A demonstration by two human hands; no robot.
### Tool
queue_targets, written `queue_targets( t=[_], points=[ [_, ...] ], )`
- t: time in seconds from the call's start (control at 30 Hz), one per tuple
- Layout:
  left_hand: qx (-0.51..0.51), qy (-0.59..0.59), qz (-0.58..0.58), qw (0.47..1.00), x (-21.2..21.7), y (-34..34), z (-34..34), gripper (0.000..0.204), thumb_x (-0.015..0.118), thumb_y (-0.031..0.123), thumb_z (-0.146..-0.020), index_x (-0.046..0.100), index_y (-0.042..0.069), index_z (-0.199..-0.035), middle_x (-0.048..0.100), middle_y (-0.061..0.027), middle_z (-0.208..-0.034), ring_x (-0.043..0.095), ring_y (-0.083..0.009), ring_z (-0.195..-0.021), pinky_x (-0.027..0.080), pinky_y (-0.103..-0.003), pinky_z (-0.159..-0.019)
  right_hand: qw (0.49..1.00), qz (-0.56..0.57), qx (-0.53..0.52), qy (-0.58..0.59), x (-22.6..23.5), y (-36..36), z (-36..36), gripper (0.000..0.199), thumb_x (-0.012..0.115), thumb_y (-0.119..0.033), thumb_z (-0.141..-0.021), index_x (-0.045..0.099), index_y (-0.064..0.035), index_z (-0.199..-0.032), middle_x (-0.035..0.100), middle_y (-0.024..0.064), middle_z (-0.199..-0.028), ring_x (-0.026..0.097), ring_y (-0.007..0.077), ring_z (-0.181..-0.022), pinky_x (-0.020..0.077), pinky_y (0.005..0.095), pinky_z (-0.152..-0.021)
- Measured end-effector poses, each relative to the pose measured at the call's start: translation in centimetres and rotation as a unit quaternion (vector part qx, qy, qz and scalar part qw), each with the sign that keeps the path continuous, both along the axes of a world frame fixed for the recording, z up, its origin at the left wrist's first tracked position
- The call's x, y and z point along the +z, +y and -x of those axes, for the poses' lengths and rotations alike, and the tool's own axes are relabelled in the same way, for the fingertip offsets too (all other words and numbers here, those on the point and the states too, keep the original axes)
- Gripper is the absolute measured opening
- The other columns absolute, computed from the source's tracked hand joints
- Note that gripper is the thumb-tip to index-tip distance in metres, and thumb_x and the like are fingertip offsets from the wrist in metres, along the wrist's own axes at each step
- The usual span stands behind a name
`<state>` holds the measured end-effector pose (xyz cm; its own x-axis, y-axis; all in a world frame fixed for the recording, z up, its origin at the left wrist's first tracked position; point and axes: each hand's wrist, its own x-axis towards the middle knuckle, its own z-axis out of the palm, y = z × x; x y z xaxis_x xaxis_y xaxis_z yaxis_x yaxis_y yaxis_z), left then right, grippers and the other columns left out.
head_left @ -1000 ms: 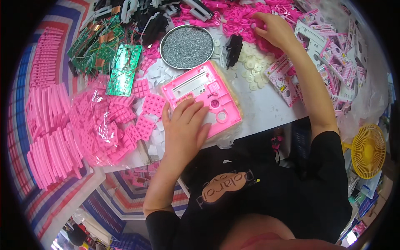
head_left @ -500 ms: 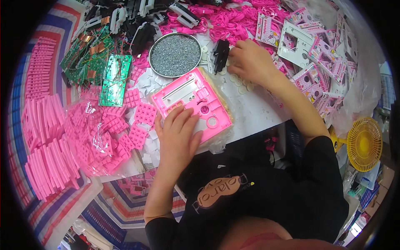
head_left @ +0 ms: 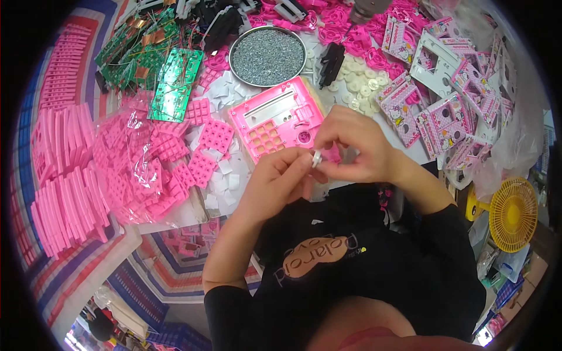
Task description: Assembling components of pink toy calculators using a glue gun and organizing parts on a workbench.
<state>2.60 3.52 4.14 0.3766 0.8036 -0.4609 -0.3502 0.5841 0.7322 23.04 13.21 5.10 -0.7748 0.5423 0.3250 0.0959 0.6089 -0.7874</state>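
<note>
Over the near edge of a pink plastic casing (head_left: 239, 117), my two hands meet. My left hand (head_left: 275, 180) pinches a small white round plastic piece (head_left: 317, 158) between thumb and fingers. From the other side my right hand (head_left: 357, 146) closes its fingertips against the same piece. The casing lies face-open, with a long slot, a grid of square holes and round openings; my fingers cover its near right corner. Similar white round pieces (head_left: 360, 88) lie heaped just beyond my right hand.
A round metal tray (head_left: 266, 57) of small screws stands behind the casing. Green circuit boards (head_left: 175, 85), bagged pink keypads (head_left: 132, 158) and stacked pink strips (head_left: 70, 205) lie left. Printed panels (head_left: 448, 120) pile up right. A screwdriver tip (head_left: 363, 11) hangs at the top.
My right hand has come back from the white pieces to meet my left hand. The left has lifted off the casing, and both now hold a white round piece. The view has shifted.
</note>
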Motion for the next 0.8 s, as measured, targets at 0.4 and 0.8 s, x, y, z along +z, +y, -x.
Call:
queue_targets(
  t=[0.4,0.8],
  points=[
    [0.090,0.321,-0.183,0.925,-0.6,-2.7,-1.7,0.014,0.070,0.009,-0.096,0.066,0.000,-0.107,0.069,-0.0069,-0.088,0.066,-0.0129,-0.073,0.050,-0.024,-0.063,0.994,-0.048,-0.090,-0.040,-0.8,-2.9,0.4,0.016,0.078,-0.011,-0.081,0.070,-0.0047,-0.093,0.068,0.0084,-0.085,0.066,0.0290,-0.073,0.0519,0.0369,-0.062],
    [-0.012,0.623,-0.436,0.649,-3.0,-2.3,0.0,0.024,0.073,0.019,-0.085,0.070,0.010,-0.107,0.062,-0.0076,-0.131,0.051,-0.0293,-0.130,0.031,-0.049,-0.111,0.933,-0.250,-0.046,-0.253,-2.6,0.5,2.8,0.011,0.071,-0.012,-0.080,0.064,-0.0058,-0.086,0.061,0.0081,-0.085,0.060,0.0279,-0.088,0.0536,0.0397,-0.070]
  ],
)
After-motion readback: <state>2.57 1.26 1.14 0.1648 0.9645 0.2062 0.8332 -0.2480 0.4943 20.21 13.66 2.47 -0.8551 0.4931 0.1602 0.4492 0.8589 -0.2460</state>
